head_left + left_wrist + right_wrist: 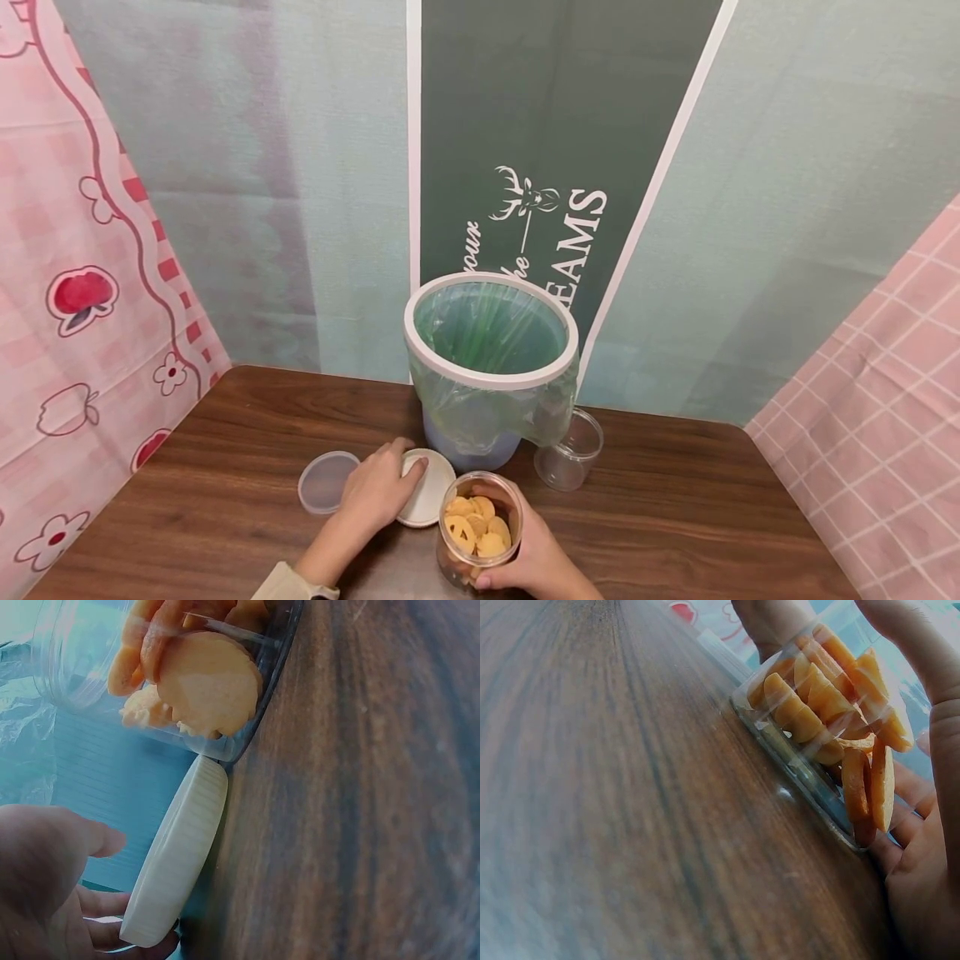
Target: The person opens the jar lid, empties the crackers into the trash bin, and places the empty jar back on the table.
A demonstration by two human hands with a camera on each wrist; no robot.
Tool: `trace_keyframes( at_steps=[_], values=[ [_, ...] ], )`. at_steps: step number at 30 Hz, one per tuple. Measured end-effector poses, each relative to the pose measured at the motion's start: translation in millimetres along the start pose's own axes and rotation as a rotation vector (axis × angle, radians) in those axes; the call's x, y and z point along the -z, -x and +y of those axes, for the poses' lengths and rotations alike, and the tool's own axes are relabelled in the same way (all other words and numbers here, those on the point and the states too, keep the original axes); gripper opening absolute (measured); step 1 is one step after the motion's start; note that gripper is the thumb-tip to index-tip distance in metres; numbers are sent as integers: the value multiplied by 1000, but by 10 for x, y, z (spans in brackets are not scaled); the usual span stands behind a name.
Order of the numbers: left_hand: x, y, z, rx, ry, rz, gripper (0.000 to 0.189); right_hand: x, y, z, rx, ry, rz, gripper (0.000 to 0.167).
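My right hand [536, 550] grips a clear plastic jar [821, 780] of round golden cookies [476, 533], its thumb on the near side and its fingers around the right. The jar's mouth is uncovered and its base is at the tabletop. To the left, my left hand [378, 487] holds the edge of a white ribbed screw lid [427, 500]. In the left wrist view the lid [176, 855] slants, its lower end raised at the fingers and its other end beside the jar; the thumb [109, 841] is apart from it.
Behind the hands stands a bin [472, 442] with a white rim and a green plastic liner [487, 333]. A clear empty jar [566, 467] stands right of it. A translucent round lid [326, 483] lies left of my left hand on the brown wooden table [675, 517]. Curtains surround the table.
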State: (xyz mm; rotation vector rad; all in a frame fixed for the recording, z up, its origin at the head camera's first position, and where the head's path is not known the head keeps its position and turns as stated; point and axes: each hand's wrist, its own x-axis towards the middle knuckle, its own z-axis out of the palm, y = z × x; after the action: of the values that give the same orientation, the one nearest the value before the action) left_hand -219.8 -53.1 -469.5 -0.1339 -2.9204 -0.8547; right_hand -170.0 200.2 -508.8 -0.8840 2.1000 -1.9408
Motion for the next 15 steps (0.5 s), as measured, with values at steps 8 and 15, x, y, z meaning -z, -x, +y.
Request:
trace_keyframes(
  at_steps=[8,15],
  values=[
    [44,30,-20,-151,-67,-93,71,2,-9,-2,15,20,-5,101],
    [139,54,-55,-235,-45,-208,102,3,0,1,-1,-6,-6,100]
  ],
)
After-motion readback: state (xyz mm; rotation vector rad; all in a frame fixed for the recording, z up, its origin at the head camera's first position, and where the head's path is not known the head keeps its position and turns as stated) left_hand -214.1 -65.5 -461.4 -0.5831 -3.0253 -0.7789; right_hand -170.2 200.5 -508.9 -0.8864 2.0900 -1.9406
